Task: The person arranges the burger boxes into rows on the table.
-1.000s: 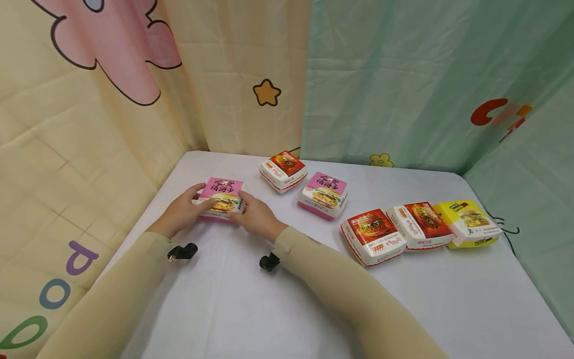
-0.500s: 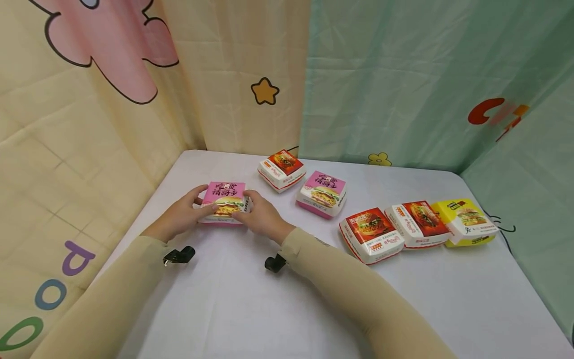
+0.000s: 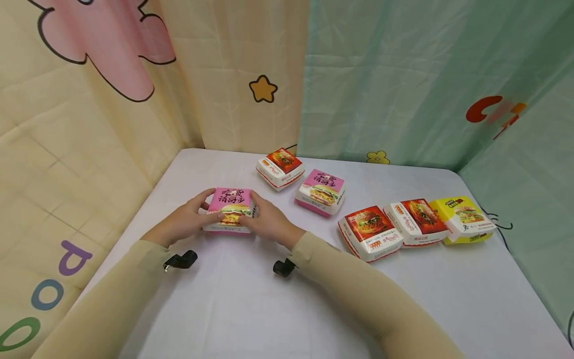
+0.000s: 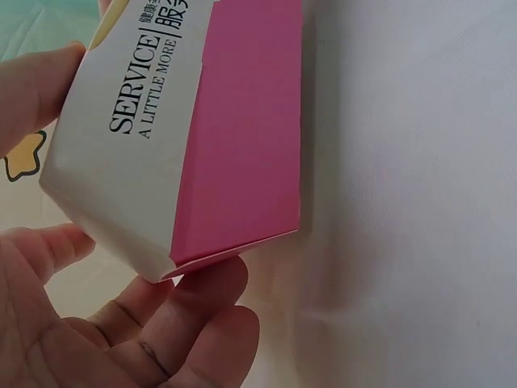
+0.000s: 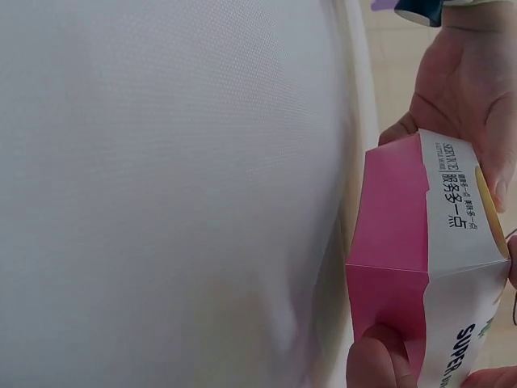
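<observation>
Both hands grip one pink and white burger box [image 3: 232, 203] at the left of the table, a hand on each side. The left hand [image 3: 192, 219] has its thumb over the near top edge and fingers along the left side. In the left wrist view, its fingertips [image 4: 212, 279] press the lower corner of the pink base. On the opposite side, the right hand [image 3: 270, 219] lays its thumb at the front edge of the lid. The right wrist view shows a fingertip [image 5: 376, 360] against the box's pink base [image 5: 392, 214].
Behind stand a red-topped burger box [image 3: 280, 169] and a second pink burger box [image 3: 320, 193]. At right, two red-topped boxes [image 3: 370, 233] and a yellow box [image 3: 464, 219] sit in a row on the white table [image 3: 251, 309]. Patterned curtains [image 3: 381, 75] surround the table.
Both hands have drawn the pink burger box toward the near side and slightly right. The other boxes keep their places; the head view has shifted a little.
</observation>
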`<state>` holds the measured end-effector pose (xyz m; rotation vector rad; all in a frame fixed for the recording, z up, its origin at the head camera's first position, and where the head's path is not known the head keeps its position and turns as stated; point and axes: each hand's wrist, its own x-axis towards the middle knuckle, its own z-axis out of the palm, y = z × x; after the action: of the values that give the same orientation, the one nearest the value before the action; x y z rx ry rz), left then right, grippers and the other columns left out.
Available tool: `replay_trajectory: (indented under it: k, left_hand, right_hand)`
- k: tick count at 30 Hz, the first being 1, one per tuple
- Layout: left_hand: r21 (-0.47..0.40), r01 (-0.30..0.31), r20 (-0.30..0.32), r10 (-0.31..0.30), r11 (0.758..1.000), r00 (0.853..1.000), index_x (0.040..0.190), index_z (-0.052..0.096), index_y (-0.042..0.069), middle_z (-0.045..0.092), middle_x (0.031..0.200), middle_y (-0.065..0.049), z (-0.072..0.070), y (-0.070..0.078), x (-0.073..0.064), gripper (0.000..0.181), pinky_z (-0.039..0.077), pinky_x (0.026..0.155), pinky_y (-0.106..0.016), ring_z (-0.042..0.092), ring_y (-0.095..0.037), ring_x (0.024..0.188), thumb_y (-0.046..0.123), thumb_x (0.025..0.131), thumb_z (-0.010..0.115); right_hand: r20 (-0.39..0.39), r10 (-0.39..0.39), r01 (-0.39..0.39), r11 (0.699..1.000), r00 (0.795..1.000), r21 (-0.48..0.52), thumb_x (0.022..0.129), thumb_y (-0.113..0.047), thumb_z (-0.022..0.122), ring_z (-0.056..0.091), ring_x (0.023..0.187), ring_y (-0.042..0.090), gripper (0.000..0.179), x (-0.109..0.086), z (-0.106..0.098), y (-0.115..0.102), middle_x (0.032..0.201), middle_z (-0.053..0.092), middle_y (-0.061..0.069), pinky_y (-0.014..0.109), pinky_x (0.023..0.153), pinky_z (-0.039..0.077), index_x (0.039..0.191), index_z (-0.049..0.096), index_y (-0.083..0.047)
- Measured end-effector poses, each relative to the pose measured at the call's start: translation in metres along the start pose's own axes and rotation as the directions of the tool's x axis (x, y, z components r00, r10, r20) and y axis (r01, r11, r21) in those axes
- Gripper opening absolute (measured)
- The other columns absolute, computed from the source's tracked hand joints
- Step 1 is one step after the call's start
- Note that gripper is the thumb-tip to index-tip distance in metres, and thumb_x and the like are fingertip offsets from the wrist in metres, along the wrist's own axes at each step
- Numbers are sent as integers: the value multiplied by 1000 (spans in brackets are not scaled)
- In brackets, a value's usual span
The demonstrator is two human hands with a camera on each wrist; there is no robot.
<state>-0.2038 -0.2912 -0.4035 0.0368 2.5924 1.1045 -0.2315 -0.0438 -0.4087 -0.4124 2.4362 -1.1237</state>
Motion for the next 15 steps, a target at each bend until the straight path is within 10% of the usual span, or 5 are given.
replay_trajectory:
  k: [15]
  left_hand:
    - [47,-30,62,27,998,998,171,10,19,39,161,-25,15,10,-6,106,47,108,-61,60,-37,125,59,94,71]
  right_hand:
    - [60,5,-1,997,998,-80,98,-50,72,50,132,21,94,-20,-5,14,173,32,3,46,117,46,170,16,-28]
